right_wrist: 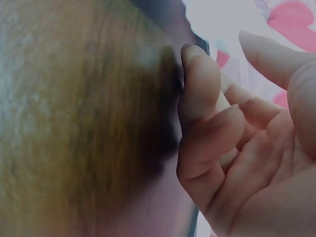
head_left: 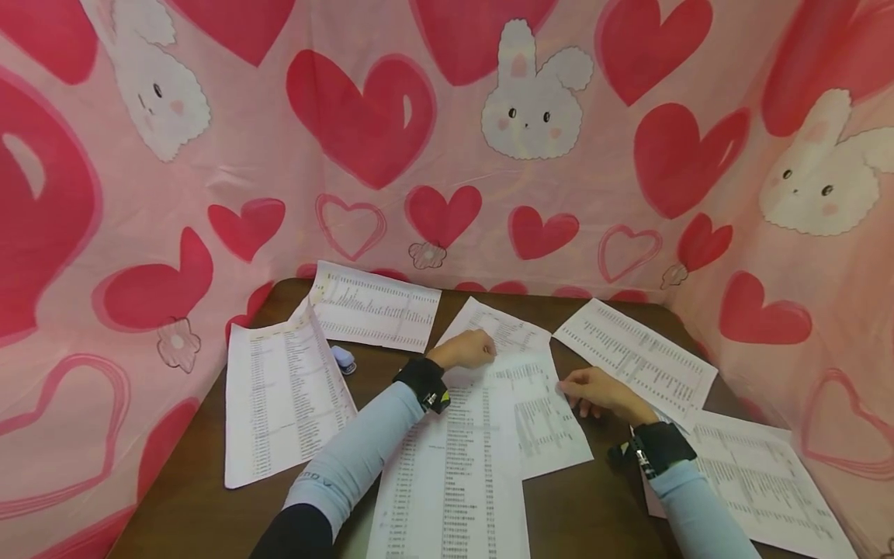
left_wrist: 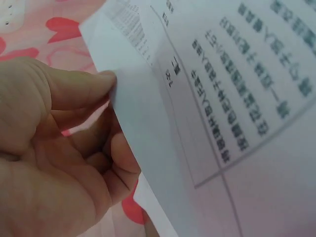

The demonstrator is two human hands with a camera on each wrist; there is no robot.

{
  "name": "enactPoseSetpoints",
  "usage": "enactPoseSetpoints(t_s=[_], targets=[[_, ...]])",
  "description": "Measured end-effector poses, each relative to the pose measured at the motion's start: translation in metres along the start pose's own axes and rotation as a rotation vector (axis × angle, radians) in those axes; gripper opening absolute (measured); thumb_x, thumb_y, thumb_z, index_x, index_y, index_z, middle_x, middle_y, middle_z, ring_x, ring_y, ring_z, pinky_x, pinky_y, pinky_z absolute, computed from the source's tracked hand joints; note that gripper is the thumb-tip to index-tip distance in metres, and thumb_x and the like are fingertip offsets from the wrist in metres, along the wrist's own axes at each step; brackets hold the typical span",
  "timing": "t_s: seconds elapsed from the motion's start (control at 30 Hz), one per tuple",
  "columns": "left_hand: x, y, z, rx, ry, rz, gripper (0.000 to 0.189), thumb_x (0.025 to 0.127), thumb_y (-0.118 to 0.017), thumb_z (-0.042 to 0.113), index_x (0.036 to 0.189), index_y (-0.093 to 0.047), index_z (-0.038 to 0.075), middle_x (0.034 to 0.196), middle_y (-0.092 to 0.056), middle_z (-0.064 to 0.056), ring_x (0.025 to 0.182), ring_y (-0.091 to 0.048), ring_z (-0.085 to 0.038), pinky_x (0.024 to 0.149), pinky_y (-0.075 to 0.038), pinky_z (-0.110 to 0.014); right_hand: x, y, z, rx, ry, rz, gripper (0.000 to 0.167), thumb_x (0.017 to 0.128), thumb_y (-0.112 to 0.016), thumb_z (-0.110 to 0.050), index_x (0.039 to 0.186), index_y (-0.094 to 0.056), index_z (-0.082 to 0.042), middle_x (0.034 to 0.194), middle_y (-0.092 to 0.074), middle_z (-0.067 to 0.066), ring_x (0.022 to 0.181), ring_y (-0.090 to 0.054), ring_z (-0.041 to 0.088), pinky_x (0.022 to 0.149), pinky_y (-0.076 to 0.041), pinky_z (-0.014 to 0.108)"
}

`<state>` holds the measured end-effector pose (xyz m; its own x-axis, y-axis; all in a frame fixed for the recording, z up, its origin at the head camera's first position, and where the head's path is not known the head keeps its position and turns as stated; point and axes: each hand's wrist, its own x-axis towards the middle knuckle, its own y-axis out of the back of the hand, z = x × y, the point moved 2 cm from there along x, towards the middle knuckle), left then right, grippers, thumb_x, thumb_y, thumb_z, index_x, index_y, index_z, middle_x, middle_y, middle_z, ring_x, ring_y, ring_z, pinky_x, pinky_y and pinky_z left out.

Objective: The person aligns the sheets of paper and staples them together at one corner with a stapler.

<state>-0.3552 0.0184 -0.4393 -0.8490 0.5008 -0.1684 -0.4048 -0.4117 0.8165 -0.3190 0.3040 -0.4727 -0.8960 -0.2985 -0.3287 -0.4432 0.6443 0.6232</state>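
Observation:
My left hand [head_left: 464, 349] is over the middle of the table, above overlapping printed sheets. In the left wrist view its thumb [left_wrist: 84, 89] and curled fingers pinch the edge of a printed sheet [left_wrist: 163, 123], which is raised and tilted. In the head view a long printed sheet [head_left: 454, 473] runs from below this hand toward the near edge. My right hand [head_left: 604, 392] is just right of another printed sheet [head_left: 548, 419], fingertips close to its edge. Its fingers [right_wrist: 202, 84] are loosely bent, the thumb apart, nothing between them in the right wrist view.
Two printed sheets [head_left: 286, 396] [head_left: 377, 307] lie at the left and back left, partly overlapping. A small pale blue and white object [head_left: 343, 359] is beside them. More printed sheets [head_left: 639, 353] [head_left: 761, 473] are at the right. A pink heart-patterned cloth [head_left: 447, 155] surrounds the brown table [head_left: 188, 497].

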Motion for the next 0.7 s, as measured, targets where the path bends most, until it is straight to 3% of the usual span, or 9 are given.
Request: enactPoseSetpoints(t_s=[0.3,0.5,0.7], targets=[[-0.004,0.019,-0.002,-0.009,-0.082,0.087,0.021,0.098,-0.056,0.017,0.108,-0.072,0.010,0.110,-0.069,-0.005,0.100,-0.058,-0.019,0.095,-0.047,-0.036,-0.007,0.011,0.000,0.010,0.022,-0.024,0.043,0.094,-0.061,-0.044,0.110,-0.066,-0.005,0.086,-0.066,0.007,0.060,-0.060,0.020,0.052,-0.047,0.031],[-0.004,0.033,-0.008,-0.103,-0.093,0.176,0.020,0.097,-0.057,0.017,0.109,-0.072,0.010,0.105,-0.070,-0.005,0.093,-0.057,-0.018,0.089,-0.047,-0.033,-0.018,0.022,-0.005,0.046,0.050,-0.039,0.041,0.094,-0.062,-0.043,0.113,-0.064,-0.006,0.087,-0.066,0.009,0.063,-0.058,0.022,0.053,-0.049,0.031],[-0.002,0.048,-0.009,-0.185,-0.062,0.293,0.024,0.098,-0.058,0.020,0.114,-0.070,0.008,0.111,-0.070,-0.006,0.096,-0.060,-0.019,0.088,-0.049,-0.034,-0.026,0.032,-0.001,0.180,0.130,-0.093,0.041,0.099,-0.057,-0.035,0.129,-0.059,-0.008,0.099,-0.072,0.011,0.068,-0.063,0.024,0.055,-0.049,0.029]])
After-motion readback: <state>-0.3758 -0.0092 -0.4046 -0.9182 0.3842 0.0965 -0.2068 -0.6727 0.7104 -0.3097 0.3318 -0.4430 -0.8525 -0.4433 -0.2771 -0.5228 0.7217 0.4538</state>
